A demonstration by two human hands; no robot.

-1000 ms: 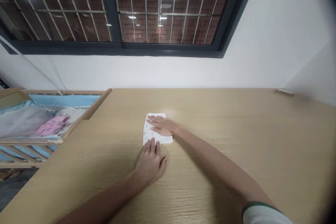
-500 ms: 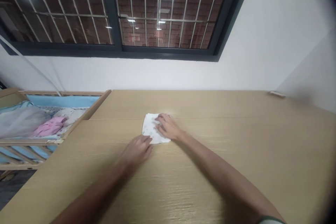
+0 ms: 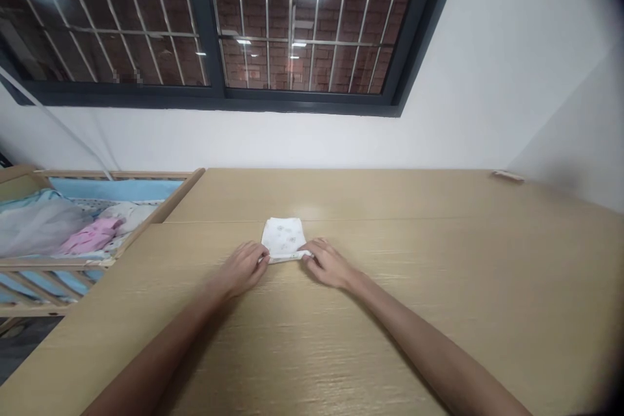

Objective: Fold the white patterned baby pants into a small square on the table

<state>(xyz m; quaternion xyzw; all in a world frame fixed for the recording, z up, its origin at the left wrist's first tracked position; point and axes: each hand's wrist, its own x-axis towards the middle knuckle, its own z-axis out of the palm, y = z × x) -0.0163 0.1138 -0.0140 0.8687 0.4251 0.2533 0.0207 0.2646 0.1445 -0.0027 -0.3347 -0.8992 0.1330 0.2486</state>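
Note:
A small white cloth [image 3: 283, 234] with a faint print lies folded on the light wooden tabletop [image 3: 370, 312]. Its near edge is turned up into a narrow fold or roll. My left hand [image 3: 246, 266] pinches the left end of that edge, fingers closed on the cloth. At the right end, my right hand [image 3: 327, 263] grips the same edge between thumb and fingers. Both forearms reach in from the bottom of the view.
To the left stands a wooden crib [image 3: 182, 195] with blue lining, and in it lie a pink cloth [image 3: 92, 235] and white bedding. A barred window [image 3: 312, 101] is above the white wall. A small flat piece [image 3: 507, 176] lies at the back right.
My right hand has moved from the top of the cloth down to its near right corner. My left hand has shifted slightly left and up. The near edge is now turned up.

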